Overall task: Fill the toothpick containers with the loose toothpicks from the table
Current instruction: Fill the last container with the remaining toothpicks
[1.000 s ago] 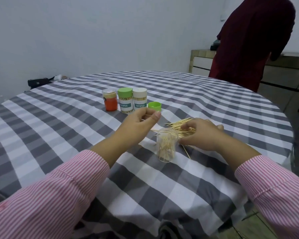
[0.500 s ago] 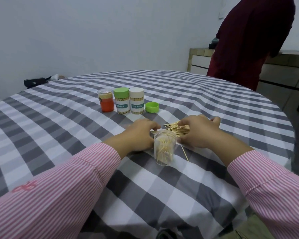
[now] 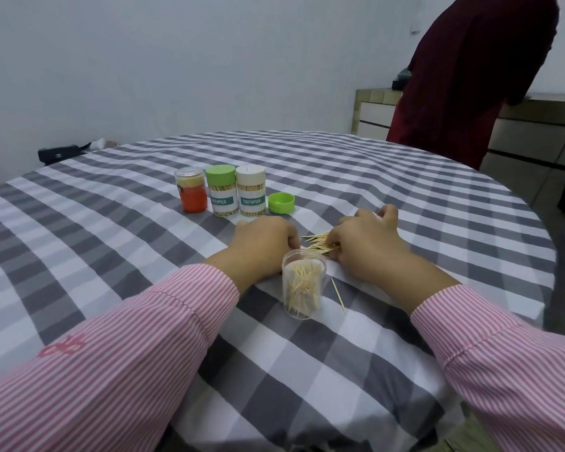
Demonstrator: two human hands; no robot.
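While my left hand (image 3: 264, 244) and right hand (image 3: 364, 241) curl over the loose pile of pale wooden toothpicks (image 3: 318, 243) between them, the clear open plastic container (image 3: 303, 288) stands just before my wrists; grip hidden.

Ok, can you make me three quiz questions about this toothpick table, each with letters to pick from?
1. Where is the loose green cap?
A. right of the white-lidded jar
B. on the open jar
C. on the floor

2. How many jars stand in the far row?
A. one
B. three
C. five

3. What state is the open jar in?
A. lying on its side
B. lidded
C. upright, no lid, partly filled

Answers: 1 A, the cap sits on the cloth beside that jar. 2 B, the orange jar, green-lidded jar and white-lidded jar stand side by side. 3 C, it stands near the hands with toothpicks showing through its clear wall.
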